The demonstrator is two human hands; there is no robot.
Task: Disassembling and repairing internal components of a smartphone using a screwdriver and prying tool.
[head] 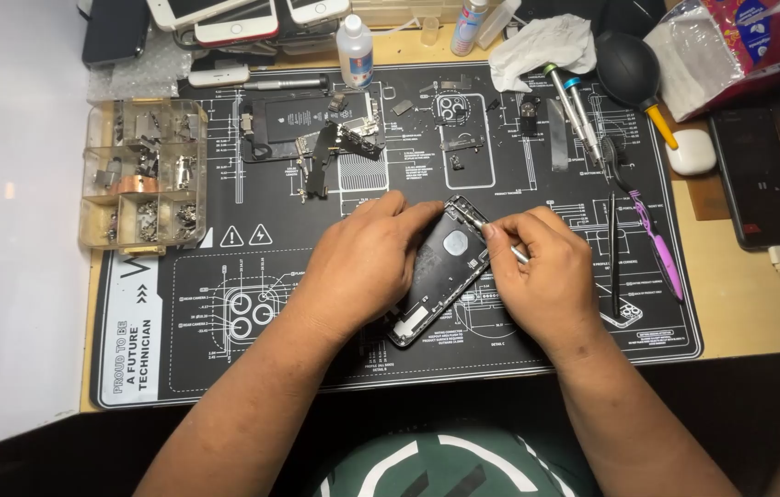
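Opened phone housing (pixel 440 271), dark and stripped, lying tilted on the black repair mat (pixel 178 368), top end pointing up and to the right, bottom end toward the body. Between both hands, near the mat's middle.

Left hand (pixel 362 262) laid over the housing's left edge, palm down, fingers curled loosely around the upper left side and touching the frame; thumb hidden beneath. Steadying grip, not a full fist. Forearm coming up from the lower left at a slant.

Right hand (pixel 542 267) just beside the housing's upper right corner, fingers pinched tight on a thin metal tool (pixel 516 252), probably tweezers, though too little shows to be sure. Tool tip aimed at the inner top edge of the housing; contact there too small to tell. Knuckles raised, wrist bent slightly inward, forearm rising from the lower right.

Around the work: clear compartment box (pixel 143 175) of small metal parts at the mat's left edge; loose phone parts (pixel 344 138) on the mat's upper middle; small white bottle (pixel 354 51) above them; two screwdrivers (pixel 574 110) and a black air blower (pixel 634 69) at upper right; purple-handled tool (pixel 657 244) well to the right of the right hand; crumpled white tissue (pixel 542 46) behind.
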